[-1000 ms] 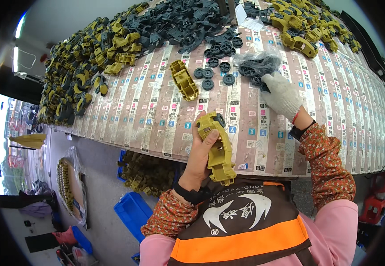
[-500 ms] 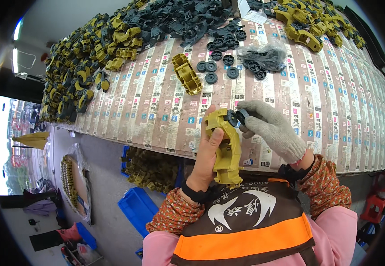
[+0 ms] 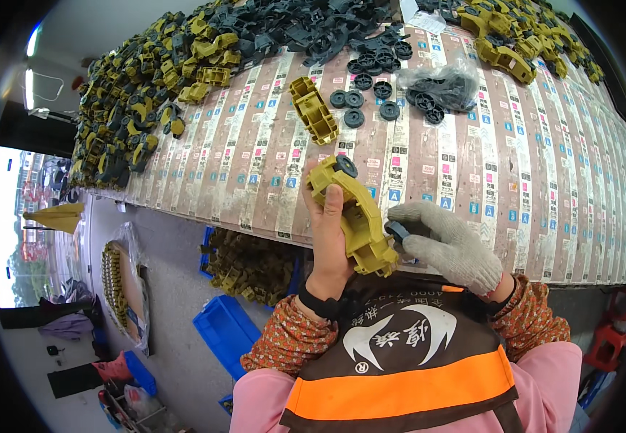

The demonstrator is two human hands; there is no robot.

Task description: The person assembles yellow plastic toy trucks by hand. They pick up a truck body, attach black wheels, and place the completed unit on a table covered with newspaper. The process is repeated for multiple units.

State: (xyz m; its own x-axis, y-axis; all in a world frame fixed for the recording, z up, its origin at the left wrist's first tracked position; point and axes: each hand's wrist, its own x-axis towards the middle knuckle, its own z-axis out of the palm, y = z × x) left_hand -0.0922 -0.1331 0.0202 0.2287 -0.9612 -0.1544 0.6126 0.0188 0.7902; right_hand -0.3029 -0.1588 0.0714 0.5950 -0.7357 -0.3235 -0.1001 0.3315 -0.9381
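One yellow moulded-plastic toy car body is in the bare left hand, held above the near edge of the tabletop, its far end carrying one dark grey ribbed wheel. The left hand is curled round it, thumb pressed on its side. At its right, near its lower end, the grey-gloved right hand has thumb and fingers pinched on one dark round plastic piece, seen edge-on; whether this touches the car body I cannot tell.

Beyond the car body lies one spare yellow plastic shell, hollow side up, and right of that, six loose dark wheels. Farther beyond it are an overlapping wheel cluster, one clear plastic bag over more dark wheels, and one heap of dark parts, too tangled to count. Two yellow-and-dark heaps lie beyond it, one far left, one far right.

Under the car body, rows of repeated labels with blue and pink squares cover the tabletop; below it, one brown apron bears white lettering, an emblem and an orange band
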